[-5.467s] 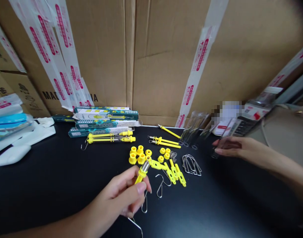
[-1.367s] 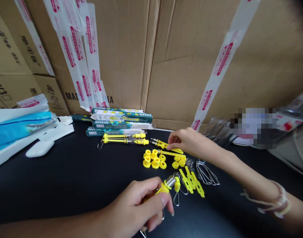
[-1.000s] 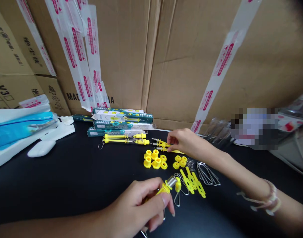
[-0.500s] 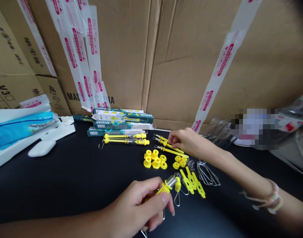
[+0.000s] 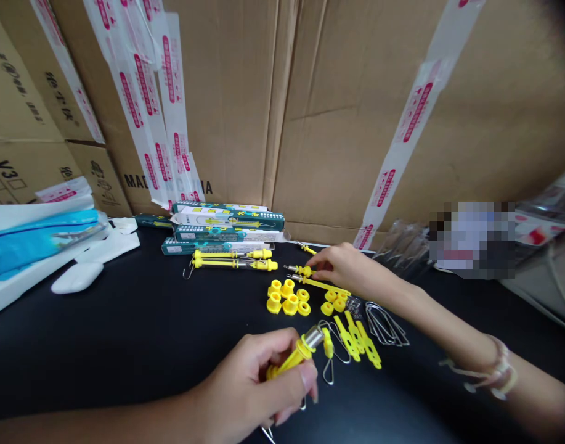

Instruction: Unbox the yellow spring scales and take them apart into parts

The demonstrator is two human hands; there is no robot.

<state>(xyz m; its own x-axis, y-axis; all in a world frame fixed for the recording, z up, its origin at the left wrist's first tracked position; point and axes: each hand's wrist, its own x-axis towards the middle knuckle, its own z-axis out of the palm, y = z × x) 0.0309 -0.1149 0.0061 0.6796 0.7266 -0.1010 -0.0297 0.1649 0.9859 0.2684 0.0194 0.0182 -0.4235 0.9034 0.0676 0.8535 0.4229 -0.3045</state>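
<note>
My left hand [image 5: 273,382] is wrapped round a yellow spring-scale assembly [image 5: 294,356] with a metal collar at its upper end; wire hooks stick out below. My right hand [image 5: 331,264] has its fingers closed on a yellow rod [image 5: 305,270] with a metal tip, over the table. Just below it lies another yellow rod [image 5: 323,285]. Between the hands are several yellow collars [image 5: 290,304], small yellow caps [image 5: 340,304] and springs [image 5: 353,305]. Flat yellow strips [image 5: 357,336] and triangular wire hooks [image 5: 384,324] lie to the right.
Two yellow assembled scales [image 5: 236,264] lie before a stack of green and white boxes [image 5: 227,234]. On the left are a white case [image 5: 77,277] and a blue package [image 5: 37,240]. A cardboard wall [image 5: 227,111] closes off the back; clear plastic bags [image 5: 402,250] stand right.
My right hand has shifted slightly, and one yellow rod under it has moved apart from the rod at the back. The piece in my left hand shows more of its yellow body.
</note>
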